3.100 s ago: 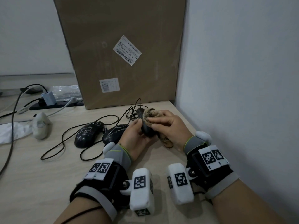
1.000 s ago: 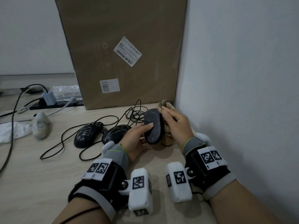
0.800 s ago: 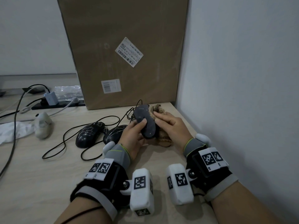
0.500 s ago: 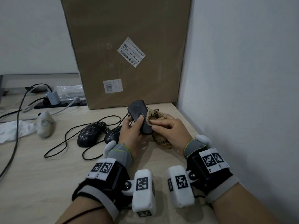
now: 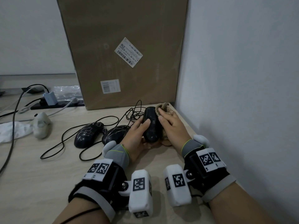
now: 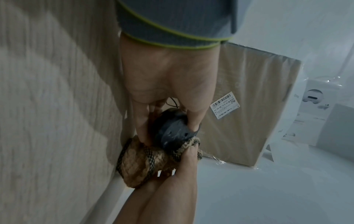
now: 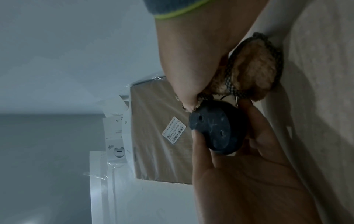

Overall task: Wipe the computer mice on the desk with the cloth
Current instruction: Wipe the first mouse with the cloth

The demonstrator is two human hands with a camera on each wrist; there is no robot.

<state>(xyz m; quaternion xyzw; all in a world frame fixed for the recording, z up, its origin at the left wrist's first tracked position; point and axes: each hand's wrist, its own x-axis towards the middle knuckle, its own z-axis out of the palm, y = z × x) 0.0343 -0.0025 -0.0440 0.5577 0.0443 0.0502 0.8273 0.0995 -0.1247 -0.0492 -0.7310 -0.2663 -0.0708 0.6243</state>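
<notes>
Crowding the desk (image 5: 48, 183) corner, hands press cloth (image 5: 163, 109) against mouse (image 5: 151, 125) beside wall (image 5: 242, 78).

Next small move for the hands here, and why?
Probably drag the cloth along the mouse toward its near end. The left hand holds the mouse lifted with its flat underside showing, and the right hand presses the bunched cloth against its far right edge, so most of that side looks not yet covered.
</notes>
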